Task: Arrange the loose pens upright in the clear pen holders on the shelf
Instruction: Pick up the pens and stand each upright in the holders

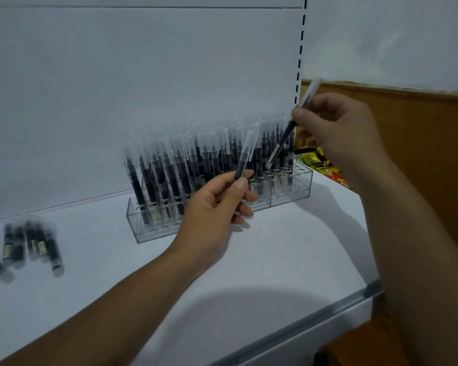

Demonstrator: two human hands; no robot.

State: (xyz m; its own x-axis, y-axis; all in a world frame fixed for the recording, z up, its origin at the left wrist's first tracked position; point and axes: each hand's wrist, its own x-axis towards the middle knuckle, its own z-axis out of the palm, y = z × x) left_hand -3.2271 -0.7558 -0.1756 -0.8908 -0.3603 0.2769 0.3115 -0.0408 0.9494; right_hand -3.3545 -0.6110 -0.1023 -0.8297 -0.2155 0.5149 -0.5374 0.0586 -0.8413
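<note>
Clear pen holders (291,192) stand at the back of the white shelf (275,260), packed with several upright black pens with frosted caps (169,175). My left hand (217,207) pinches one black pen (245,157) upright in front of the holders. My right hand (336,128) grips another black pen (283,140), tilted, its lower end just above the right part of the holders. Several loose pens (32,244) lie on the shelf at the far left, blurred.
The shelf's metal front edge (315,326) runs diagonally at the lower right. A slotted upright (300,54) rises behind the holders. Colourful snack packets (320,162) lie to the right, beside a brown wall panel (421,154).
</note>
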